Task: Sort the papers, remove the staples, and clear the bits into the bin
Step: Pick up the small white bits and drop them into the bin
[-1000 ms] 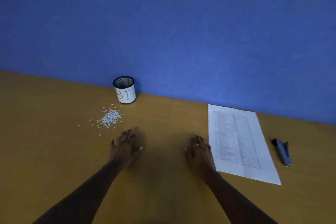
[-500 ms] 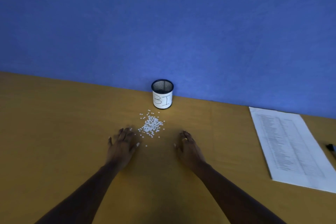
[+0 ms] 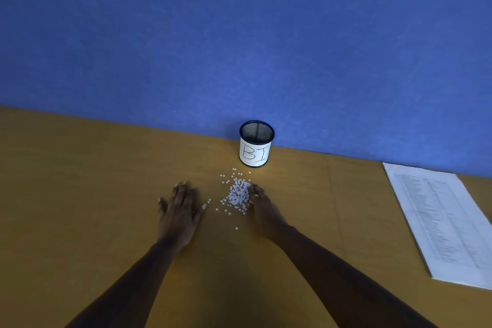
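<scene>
A heap of small white paper bits (image 3: pixel 236 194) lies on the wooden table (image 3: pixel 80 194), just in front of a black mesh bin (image 3: pixel 256 144) with a white label. My left hand (image 3: pixel 179 210) rests flat on the table left of the heap, fingers spread, holding nothing. On the heap's right side, my right hand (image 3: pixel 263 208) stands on its edge, its fingers touching the bits. A stack of printed papers (image 3: pixel 447 221) lies at the right.
A blue wall (image 3: pixel 239 34) rises directly behind the bin along the table's far edge. The papers reach the right border of the view.
The view has swung left, so the stapler is out of sight and the bin is now central. Both hands have moved up to the bits, the right one now touching the heap.
</scene>
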